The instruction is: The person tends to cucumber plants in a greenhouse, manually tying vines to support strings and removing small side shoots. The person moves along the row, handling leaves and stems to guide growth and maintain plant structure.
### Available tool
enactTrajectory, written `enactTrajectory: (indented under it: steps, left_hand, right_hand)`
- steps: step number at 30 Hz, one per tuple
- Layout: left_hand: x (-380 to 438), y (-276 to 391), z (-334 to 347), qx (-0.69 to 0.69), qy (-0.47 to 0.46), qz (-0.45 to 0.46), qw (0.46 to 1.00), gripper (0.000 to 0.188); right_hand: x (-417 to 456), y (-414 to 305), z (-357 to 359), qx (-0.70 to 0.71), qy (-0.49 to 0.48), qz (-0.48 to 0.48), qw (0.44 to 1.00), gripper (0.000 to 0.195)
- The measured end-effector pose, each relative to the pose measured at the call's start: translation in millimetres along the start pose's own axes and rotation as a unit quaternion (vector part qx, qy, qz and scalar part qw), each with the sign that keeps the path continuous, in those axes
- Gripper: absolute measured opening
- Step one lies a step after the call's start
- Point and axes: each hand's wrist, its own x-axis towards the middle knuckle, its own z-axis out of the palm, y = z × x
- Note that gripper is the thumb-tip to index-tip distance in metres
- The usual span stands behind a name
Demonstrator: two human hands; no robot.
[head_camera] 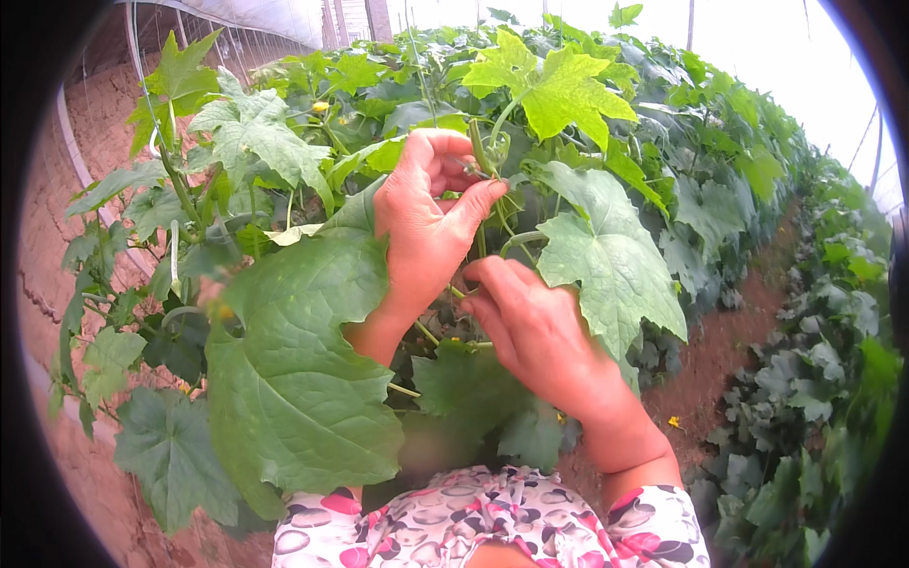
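My left hand is raised in the middle of the foliage, its thumb and fingers pinching the upper stem of a gourd-type vine. Curled tendrils and small buds show just beside those fingertips. Lower and to the right, my right hand has thumb and forefinger drawn together on a thin green stem; its other fingers are curled out of sight. A big lobed leaf covers part of my left forearm. Another broad leaf hangs beside my right hand, and a bright young leaf rises above both hands.
Dense vines run back along the row. Hanging strings rise among the plants. At left stands an earthen wall with a pale pipe. A soil path with a fallen yellow flower lies right.
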Motion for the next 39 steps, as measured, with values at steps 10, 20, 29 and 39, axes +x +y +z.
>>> enactTrajectory:
  steps: [10, 20, 29, 39]
  left_hand:
    - [11.7, 9.1, -21.7, -0.136, -0.093, -0.118, 0.979, 0.026]
    - [18.1, 4.3, -28.8, -0.054, -0.115, -0.108, 0.986, 0.022]
    - [19.5, 13.3, -29.4, -0.143, -0.034, -0.060, 0.987, 0.022]
    - [14.4, 16.5, -30.4, -0.039, -0.072, 0.005, 0.997, 0.018]
  right_hand:
    - [51.6, 30.1, -12.2, 0.111, 0.159, 0.023, 0.981, 0.018]
    - [62.0, 32.6, -16.5, 0.201, 0.103, 0.029, 0.974, 0.013]
    - [64.8, 31.8, -35.5, 0.127, 0.106, 0.030, 0.986, 0.010]
    - [114.2, 29.3, -23.4, 0.424, 0.143, -0.021, 0.894, 0.012]
